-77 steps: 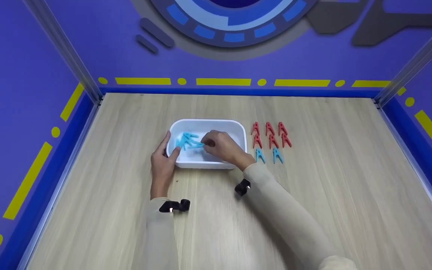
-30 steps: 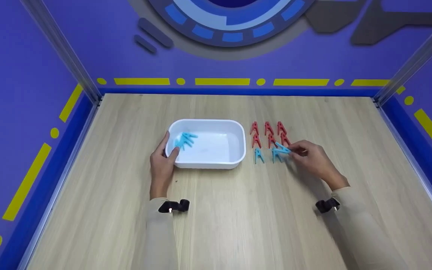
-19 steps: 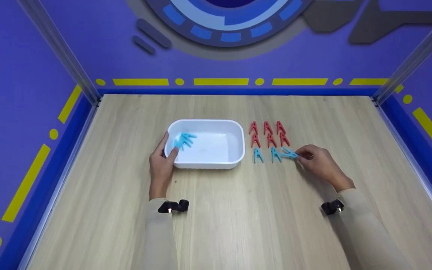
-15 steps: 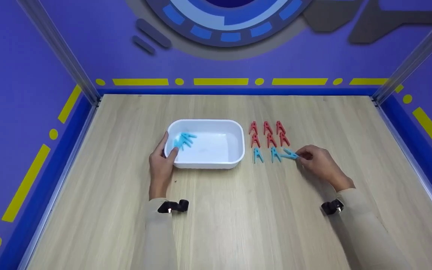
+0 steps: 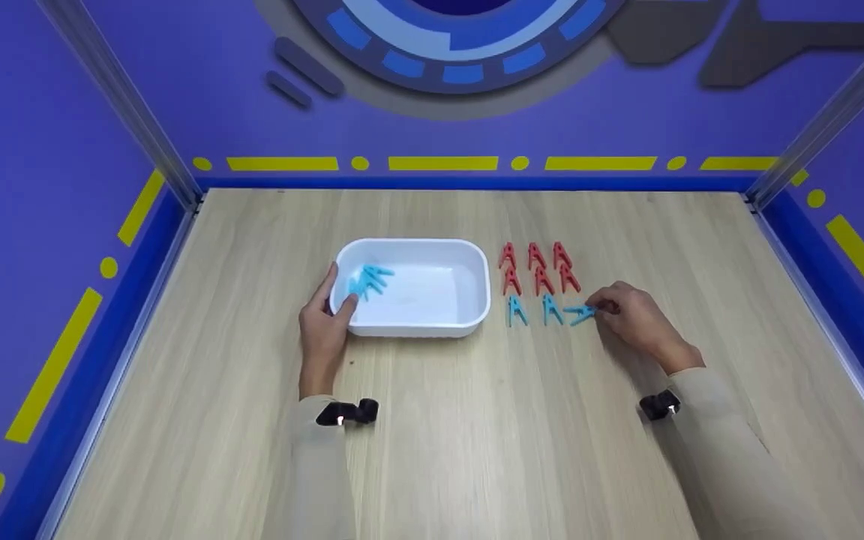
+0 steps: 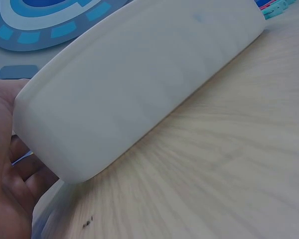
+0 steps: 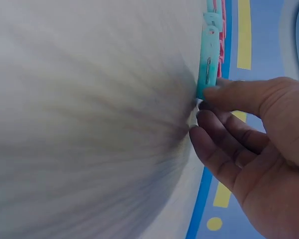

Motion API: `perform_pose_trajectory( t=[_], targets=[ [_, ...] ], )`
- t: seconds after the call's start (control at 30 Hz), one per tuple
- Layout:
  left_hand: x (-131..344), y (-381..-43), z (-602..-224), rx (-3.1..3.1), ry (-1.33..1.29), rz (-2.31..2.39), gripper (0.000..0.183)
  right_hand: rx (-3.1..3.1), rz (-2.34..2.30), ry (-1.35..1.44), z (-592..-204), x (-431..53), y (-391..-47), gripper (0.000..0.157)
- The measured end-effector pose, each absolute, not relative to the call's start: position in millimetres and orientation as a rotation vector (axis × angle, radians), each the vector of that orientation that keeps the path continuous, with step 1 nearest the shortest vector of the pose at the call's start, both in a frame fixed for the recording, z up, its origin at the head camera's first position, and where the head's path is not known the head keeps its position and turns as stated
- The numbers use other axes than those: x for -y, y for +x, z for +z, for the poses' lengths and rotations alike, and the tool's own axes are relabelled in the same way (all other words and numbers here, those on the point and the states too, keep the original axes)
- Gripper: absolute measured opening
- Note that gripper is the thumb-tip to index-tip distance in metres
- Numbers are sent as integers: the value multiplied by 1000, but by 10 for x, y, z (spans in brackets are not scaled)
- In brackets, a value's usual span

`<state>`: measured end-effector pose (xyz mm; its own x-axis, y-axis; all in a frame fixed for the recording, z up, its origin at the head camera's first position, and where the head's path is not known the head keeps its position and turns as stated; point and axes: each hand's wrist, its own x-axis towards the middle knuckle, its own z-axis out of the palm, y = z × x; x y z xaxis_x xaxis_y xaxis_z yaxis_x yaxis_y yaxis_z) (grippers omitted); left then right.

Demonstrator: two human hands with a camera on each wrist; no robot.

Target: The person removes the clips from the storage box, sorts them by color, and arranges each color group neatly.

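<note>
At the left end of a white plastic tub (image 5: 417, 331), my left hand (image 5: 322, 337) grips the wall, thumb over the rim and fingers outside. A small cluster of light blue clothespins (image 5: 373, 279) lies inside, near that thumb. My right hand (image 5: 638, 319) pinches one end of another blue clothespin (image 5: 580, 313) between thumb and fingertips. In the right wrist view this held clothespin (image 7: 208, 59) is right at the tabletop, in line with others behind it. Just left of it stand two blue clothespins, one near (image 5: 551, 308) and one farther left (image 5: 516, 310).
Behind the blue row, several red clothespins (image 5: 543, 281) lie in two rows of three, right of the tub. The wooden table (image 5: 432, 442) is bounded by blue-purple panels (image 5: 447, 135) at the back and sides. Black wrist cameras (image 5: 661, 405) sit on both sleeves.
My right hand has carried a blue clothespin from the tub to the right end of the blue row, lowered it and turned its legs leftward. The left hand has stayed on the tub.
</note>
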<state>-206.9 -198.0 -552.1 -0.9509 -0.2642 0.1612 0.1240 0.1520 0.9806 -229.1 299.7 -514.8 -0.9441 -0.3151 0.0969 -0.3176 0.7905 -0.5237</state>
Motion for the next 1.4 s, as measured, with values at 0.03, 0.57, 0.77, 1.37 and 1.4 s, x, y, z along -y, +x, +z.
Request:
perform_pose_trajectory(
  t=[0.03,0.57,0.77,1.37,1.4],
  targets=[
    [1977,-2066,-5519,2145,140,-1862,65,2966,866,519,-5153,-2995,-2295,22],
    [1969,-2058,-5526,2167,169,-1868,65,2957,1007,320,-5229,-2859,-2300,23],
    [1971,-2061,-5515,2161,165,-1875,65,2929,1030,285,-5225,-2823,-2247,26],
    [1969,-2050,-5514,2159,185,-1875,65,2953,1076,214,-5220,-2707,-2226,30],
    [1967,-2049,-5514,2159,183,-1873,65,2948,1076,213,-5222,-2705,-2227,30]
  ],
)
